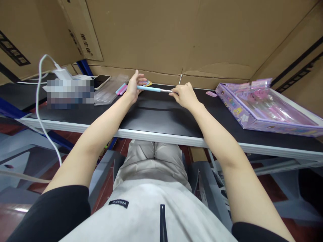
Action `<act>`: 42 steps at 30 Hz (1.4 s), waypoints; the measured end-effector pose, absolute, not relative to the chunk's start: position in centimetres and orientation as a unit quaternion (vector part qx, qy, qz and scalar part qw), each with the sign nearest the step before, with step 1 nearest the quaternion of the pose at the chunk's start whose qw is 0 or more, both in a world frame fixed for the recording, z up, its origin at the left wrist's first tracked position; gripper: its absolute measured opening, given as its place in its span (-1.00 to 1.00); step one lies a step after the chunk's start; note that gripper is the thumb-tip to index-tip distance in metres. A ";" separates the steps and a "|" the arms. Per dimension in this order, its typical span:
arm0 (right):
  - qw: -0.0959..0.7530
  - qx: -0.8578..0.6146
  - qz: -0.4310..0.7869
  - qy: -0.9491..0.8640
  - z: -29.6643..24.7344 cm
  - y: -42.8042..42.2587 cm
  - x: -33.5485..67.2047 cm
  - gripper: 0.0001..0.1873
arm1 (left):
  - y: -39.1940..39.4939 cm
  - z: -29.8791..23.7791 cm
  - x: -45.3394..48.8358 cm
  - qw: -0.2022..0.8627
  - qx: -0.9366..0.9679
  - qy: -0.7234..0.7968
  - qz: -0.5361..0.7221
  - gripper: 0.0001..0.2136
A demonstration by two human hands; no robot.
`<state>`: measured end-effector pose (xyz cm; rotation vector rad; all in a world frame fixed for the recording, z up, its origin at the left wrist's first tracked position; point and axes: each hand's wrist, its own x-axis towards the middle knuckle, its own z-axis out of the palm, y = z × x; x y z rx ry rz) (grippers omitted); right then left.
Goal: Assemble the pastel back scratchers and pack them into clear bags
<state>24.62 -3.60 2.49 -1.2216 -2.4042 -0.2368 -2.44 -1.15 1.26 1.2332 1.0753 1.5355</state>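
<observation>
A light blue pen [152, 89] with a thin metal tip is held level above the black tabletop [156, 114]. My left hand [134, 85] grips its left end, fingers partly curled around it. My right hand [184, 94] pinches the metal tip end. Just behind my left hand lie pink and blue pens [121, 89] and some coloured pieces [148, 82], partly hidden by my fingers.
A purple stationery gift box [262, 106] lies at the right. On the left are a clear plastic sleeve [107, 94], a phone [101, 80], a white charger [59, 73] with its cable [37, 101], and a blurred item. Cardboard walls [176, 37] stand behind.
</observation>
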 end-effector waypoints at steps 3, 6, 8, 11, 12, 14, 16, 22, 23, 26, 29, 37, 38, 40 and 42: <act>0.202 -0.439 -0.085 -0.871 2.3 -3.8 24.7 -0.52 | -1.3 0.8 -2.0 0.432 0.454 0.453 0.634 -0.58; 0.199 -0.434 -0.086 -0.874 2.2 -3.9 24.7 -0.54 | -1.5 0.6 -1.8 0.428 0.428 0.470 0.642 -0.58; 0.198 -0.434 -0.088 -0.874 2.2 -4.1 24.6 -0.54 | -1.4 0.5 -1.8 0.414 0.452 0.470 0.635 -0.54; 0.195 -0.433 -0.089 -0.875 2.2 -4.1 24.5 -0.54 | -0.9 0.1 -1.8 0.400 0.482 0.466 0.625 -0.49; 0.194 -0.433 -0.089 -0.876 2.1 -4.0 24.5 -0.54 | -0.7 -0.1 -1.7 0.398 0.478 0.470 0.627 -0.50; 0.189 -0.435 -0.094 -0.875 2.0 -3.8 24.6 -0.55 | -0.5 -0.4 -1.6 0.387 0.469 0.488 0.626 -0.52; 0.178 -0.442 -0.103 -0.873 2.0 -3.3 25.0 -0.56 | -0.6 -0.6 -1.3 0.364 0.491 0.516 0.600 -0.55; 0.141 -0.471 -0.117 -0.863 2.7 -1.5 27.2 -0.57 | -4.3 0.1 1.1 0.181 0.714 0.539 0.409 -0.72; 0.142 -0.473 -0.118 -0.862 2.7 -1.3 27.5 -0.58 | -5.2 0.3 1.8 0.132 0.752 0.528 0.371 -0.75; 0.163 -0.463 -0.117 -0.863 2.7 -1.0 27.6 -0.56 | -7.6 0.7 3.7 -0.005 0.835 0.501 0.227 -0.75; 0.201 -0.447 -0.111 -0.864 2.4 -1.3 26.9 -0.44 | -8.6 1.1 5.3 -0.083 0.860 0.488 0.123 -0.68; 0.170 -0.509 -0.091 -0.839 2.2 -2.0 26.5 -0.34 | -4.2 3.2 6.3 -0.040 0.776 0.618 0.117 -0.62; 0.149 -0.518 -0.086 -0.838 2.2 -2.0 26.6 -0.36 | -3.8 3.3 6.5 -0.023 0.763 0.637 0.110 -0.60; 0.109 -0.530 -0.074 -0.838 2.1 -2.2 26.6 -0.39 | -3.5 3.2 7.0 0.008 0.744 0.661 0.096 -0.55; 0.070 -0.541 -0.060 -0.836 2.1 -2.5 26.4 -0.40 | -3.5 2.9 7.6 0.032 0.736 0.671 0.090 -0.51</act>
